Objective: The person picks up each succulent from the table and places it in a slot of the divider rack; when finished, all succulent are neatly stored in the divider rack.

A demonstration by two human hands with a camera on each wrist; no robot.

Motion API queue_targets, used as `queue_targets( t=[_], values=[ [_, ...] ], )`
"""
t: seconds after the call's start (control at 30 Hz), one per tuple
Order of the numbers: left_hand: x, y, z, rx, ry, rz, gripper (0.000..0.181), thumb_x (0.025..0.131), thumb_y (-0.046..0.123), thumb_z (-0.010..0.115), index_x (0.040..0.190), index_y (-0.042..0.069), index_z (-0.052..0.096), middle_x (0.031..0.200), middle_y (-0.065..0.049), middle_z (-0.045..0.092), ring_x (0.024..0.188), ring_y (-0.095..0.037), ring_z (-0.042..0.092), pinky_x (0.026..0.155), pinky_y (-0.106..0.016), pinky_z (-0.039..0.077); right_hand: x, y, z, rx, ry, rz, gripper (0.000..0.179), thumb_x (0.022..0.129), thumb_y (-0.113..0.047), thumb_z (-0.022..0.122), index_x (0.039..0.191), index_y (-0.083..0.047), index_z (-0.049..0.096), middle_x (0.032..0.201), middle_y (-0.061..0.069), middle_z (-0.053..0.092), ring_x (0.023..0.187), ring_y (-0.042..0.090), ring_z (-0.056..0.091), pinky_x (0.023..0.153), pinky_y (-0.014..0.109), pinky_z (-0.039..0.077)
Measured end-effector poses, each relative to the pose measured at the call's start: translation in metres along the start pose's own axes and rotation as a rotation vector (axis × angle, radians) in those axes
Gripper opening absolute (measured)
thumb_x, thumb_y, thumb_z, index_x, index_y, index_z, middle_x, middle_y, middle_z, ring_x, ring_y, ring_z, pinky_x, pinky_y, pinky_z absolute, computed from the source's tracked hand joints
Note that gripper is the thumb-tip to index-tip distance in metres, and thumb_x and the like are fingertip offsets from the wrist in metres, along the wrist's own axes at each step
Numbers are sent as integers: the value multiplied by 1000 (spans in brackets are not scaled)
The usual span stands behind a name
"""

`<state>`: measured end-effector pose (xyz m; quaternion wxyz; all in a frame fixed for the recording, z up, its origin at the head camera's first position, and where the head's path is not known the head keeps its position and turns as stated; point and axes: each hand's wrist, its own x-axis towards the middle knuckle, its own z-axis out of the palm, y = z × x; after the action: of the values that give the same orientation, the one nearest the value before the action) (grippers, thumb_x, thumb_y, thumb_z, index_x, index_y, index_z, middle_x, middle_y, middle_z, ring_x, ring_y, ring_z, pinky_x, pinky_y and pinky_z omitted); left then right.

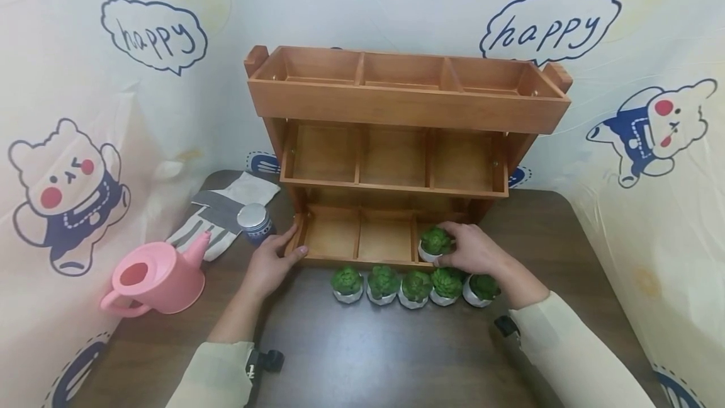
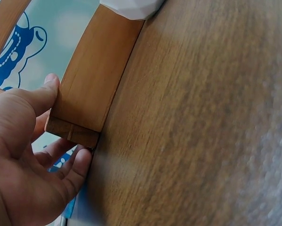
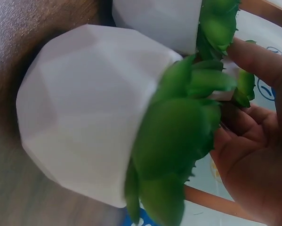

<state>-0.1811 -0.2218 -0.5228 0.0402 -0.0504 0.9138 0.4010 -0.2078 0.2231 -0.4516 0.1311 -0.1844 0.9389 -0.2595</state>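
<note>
A three-tier wooden shelf (image 1: 408, 109) stands on the table, each tier split into three compartments. My left hand (image 1: 270, 267) grips the left end of its bottom tier, and the left wrist view shows thumb and fingers around the wooden corner (image 2: 82, 134). In my right hand (image 1: 472, 249) is a potted succulent (image 1: 436, 241) with a white pot, held at the bottom tier's right compartment. The right wrist view has this pot partly hidden behind nearer plants. Several more succulents (image 1: 383, 282) in white faceted pots line up in front of the shelf.
To the left stands a pink watering can (image 1: 161, 276). Grey-and-white gloves (image 1: 226, 209) lie behind it, with a blue jar (image 1: 256, 222) with a silver lid beside them. A printed cloth (image 1: 362, 5) hangs around the dark wooden table (image 1: 362, 351).
</note>
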Motion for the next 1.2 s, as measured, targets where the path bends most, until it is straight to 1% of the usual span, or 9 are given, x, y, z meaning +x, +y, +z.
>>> queue_targets(
  t=[0.13, 0.27, 0.37, 0.5, 0.63, 0.8, 0.9, 1.0, 1.2],
  values=[
    [0, -1, -1, 1, -4, -1, 69, 97, 48, 72, 157, 24, 48, 149, -22, 50, 133, -43, 49, 111, -64, 38, 1, 3, 0, 10, -20, -20, 71, 84, -28, 87, 143, -1, 57, 118, 11, 71, 101, 23, 67, 87, 47, 57],
    [1, -1, -2, -5, -14, 1, 70, 97, 48, 71, 158, 23, 47, 149, -22, 49, 133, -44, 49, 111, -64, 37, 2, 7, 1, 17, -59, -32, 65, 88, -26, 83, 143, -2, 57, 127, 14, 69, 112, 30, 67, 94, 52, 56],
    [2, 0, -2, -10, -17, -4, 71, 97, 49, 71, 158, 24, 46, 150, -23, 49, 134, -44, 48, 111, -65, 37, 3, 9, 1, 16, -84, -33, 60, 90, -25, 81, 142, -2, 58, 134, 17, 66, 121, 36, 64, 99, 55, 53],
    [2, -1, -1, -13, -18, -14, 71, 96, 49, 71, 158, 25, 46, 150, -23, 48, 135, -45, 47, 112, -65, 36, 4, 9, 0, 6, -105, -29, 61, 92, -26, 79, 143, -1, 57, 137, 19, 64, 126, 38, 61, 103, 57, 49],
    [3, -1, -1, -19, -17, -19, 70, 96, 49, 71, 158, 25, 46, 150, -22, 48, 135, -45, 47, 112, -65, 36, 3, 12, -1, 13, -129, -17, 65, 93, -29, 78, 147, -1, 54, 139, 20, 62, 128, 35, 59, 105, 57, 47],
    [4, -1, 1, -24, -20, -21, 71, 96, 51, 71, 158, 27, 46, 150, -21, 49, 135, -44, 48, 112, -65, 37, 0, 19, -5, 70, -148, -5, 68, 93, -34, 78, 148, -3, 52, 141, 20, 60, 122, 33, 63, 101, 55, 52],
    [4, 0, 1, -19, -21, -18, 72, 96, 52, 71, 158, 26, 46, 152, -23, 47, 137, -45, 46, 112, -65, 36, -2, 20, -6, 102, -145, -16, 69, 93, -34, 78, 148, -2, 51, 141, 21, 60, 121, 35, 65, 100, 54, 53],
    [3, 0, -1, -16, -21, -27, 72, 96, 53, 70, 158, 26, 46, 153, -23, 46, 139, -47, 44, 114, -65, 34, -3, 20, -3, 115, -137, -45, 69, 94, -35, 77, 148, -1, 50, 140, 21, 61, 125, 38, 63, 102, 55, 52],
    [1, -2, -2, -10, -40, -41, 73, 96, 53, 69, 159, 27, 43, 154, -23, 44, 140, -47, 43, 113, -66, 34, -10, 26, -1, 195, -114, -55, 67, 96, -31, 76, 152, -6, 48, 146, 19, 57, 131, 39, 59, 105, 54, 50]
  ],
)
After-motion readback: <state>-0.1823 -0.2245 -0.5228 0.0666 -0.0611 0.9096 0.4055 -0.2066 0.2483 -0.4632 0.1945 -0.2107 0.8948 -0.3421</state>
